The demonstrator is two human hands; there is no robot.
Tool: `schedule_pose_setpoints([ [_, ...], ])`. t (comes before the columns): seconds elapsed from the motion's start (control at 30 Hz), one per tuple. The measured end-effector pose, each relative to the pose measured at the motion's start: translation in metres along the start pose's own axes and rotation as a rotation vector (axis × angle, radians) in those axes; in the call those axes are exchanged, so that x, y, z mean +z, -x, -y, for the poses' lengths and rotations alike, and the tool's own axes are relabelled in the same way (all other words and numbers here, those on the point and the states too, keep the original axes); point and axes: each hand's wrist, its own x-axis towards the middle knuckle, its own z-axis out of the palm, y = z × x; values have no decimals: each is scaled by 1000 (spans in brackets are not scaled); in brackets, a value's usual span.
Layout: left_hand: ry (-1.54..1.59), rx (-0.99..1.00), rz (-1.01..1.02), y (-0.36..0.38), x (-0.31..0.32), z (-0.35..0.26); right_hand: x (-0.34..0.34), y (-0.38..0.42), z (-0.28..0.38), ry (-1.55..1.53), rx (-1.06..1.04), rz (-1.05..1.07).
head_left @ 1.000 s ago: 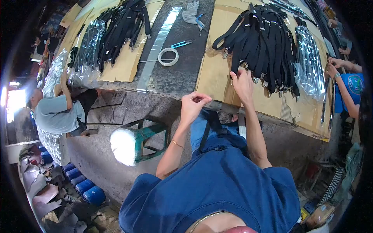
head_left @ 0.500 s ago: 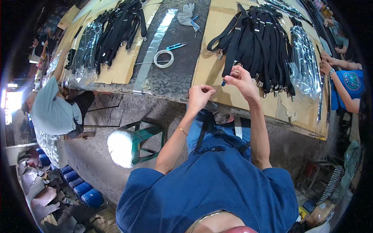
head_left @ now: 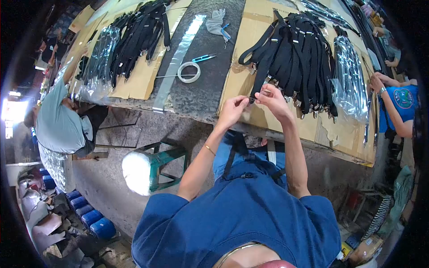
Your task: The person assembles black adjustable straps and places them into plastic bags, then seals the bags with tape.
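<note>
Pinching a black strap (head_left: pixel 260 81) with my right hand (head_left: pixel 272 101), I have my left hand (head_left: pixel 231 110) beside its end at nine o'clock; can't tell if that grips. More straps (head_left: pixel 299 60) lie at one o'clock.

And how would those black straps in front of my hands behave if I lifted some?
The black straps would probably hang floppy, since they curve and loop loosely over the cardboard. The metal clips at their near ends may swing or snag, bunched close together. Lifting one could drag others, since they overlap.
</note>
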Motion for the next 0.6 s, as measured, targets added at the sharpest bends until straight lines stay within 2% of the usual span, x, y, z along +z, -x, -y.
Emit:
schedule_pose_setpoints([
  [0.03,82,-41,37,-1,0,-1,1,0,2,-91,65,-30],
  [0.17,335,-126,70,-8,3,11,-4,-7,-6,-69,42,-42],
  [0.27,277,-82,95,4,5,-9,-10,-11,-13,-74,20,-78],
  [0.6,245,-95,-3,-7,11,3,-13,-17,-10,-15,121,53],
])
